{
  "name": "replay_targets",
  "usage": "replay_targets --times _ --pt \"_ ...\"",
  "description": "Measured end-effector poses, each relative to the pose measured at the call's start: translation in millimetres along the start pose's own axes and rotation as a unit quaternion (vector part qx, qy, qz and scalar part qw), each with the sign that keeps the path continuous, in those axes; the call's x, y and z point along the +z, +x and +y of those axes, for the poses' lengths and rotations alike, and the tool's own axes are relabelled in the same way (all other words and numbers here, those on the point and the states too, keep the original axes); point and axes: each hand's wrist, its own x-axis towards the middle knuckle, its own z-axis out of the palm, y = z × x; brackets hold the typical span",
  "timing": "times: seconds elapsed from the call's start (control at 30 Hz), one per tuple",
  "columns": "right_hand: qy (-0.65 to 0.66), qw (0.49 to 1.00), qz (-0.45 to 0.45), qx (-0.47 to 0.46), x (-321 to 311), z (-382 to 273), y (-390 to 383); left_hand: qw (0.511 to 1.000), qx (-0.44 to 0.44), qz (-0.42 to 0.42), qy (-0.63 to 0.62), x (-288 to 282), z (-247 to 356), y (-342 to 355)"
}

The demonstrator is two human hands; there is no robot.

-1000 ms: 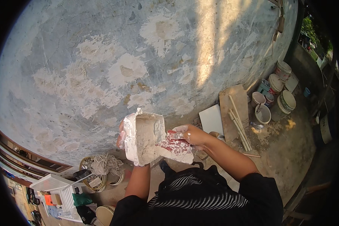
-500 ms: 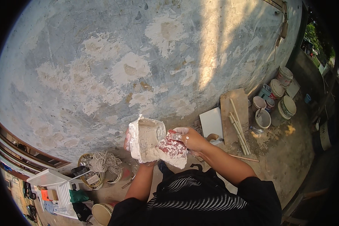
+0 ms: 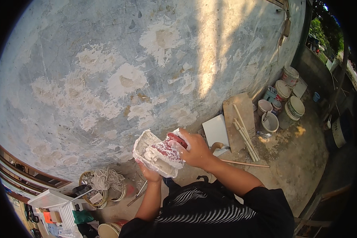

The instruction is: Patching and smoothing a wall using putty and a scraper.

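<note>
My left hand (image 3: 148, 170) grips a putty-caked white container (image 3: 142, 144) from below and the left, held low in front of the patched wall. My right hand (image 3: 194, 148) is closed on the red handle of a scraper (image 3: 166, 148), whose red body is smeared with white paste and lies over the container, its working edge mostly hidden in the paste. Lumps of pale putty sit inside the container.
The blue-grey wall (image 3: 79, 35) fills the upper view. Right are stacked buckets (image 3: 295, 107), leaning boards (image 3: 238, 107) and poles (image 3: 246, 135). Coiled rope (image 3: 107, 178) and a white plastic rack (image 3: 59, 206) lie low left.
The container has tilted and turned in my left hand. My right hand has rotated and moved up slightly, bringing the scraper from the container's right side over its inside.
</note>
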Motion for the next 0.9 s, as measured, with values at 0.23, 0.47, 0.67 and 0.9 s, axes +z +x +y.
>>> replay_targets --times 0.23,0.47,0.67,0.9 --pt "-0.05 0.992 0.088 -0.072 3.3 -1.0 -2.1 0.997 -0.014 -0.024 -0.066 31.7 15.1 -4.9" --pt "-0.045 0.995 -0.005 -0.087 24.8 -16.4 -31.7 0.999 -0.01 0.019 -0.025 22.0 1.2 -4.7" --pt "-0.005 0.993 -0.026 -0.111 31.7 -21.7 -43.7 0.995 -0.01 0.084 0.045 3.0 -12.7 -2.3" --pt "0.025 0.989 -0.031 -0.14 29.6 -15.9 -47.1 0.982 0.057 0.063 0.166 -9.7 -19.7 5.1"
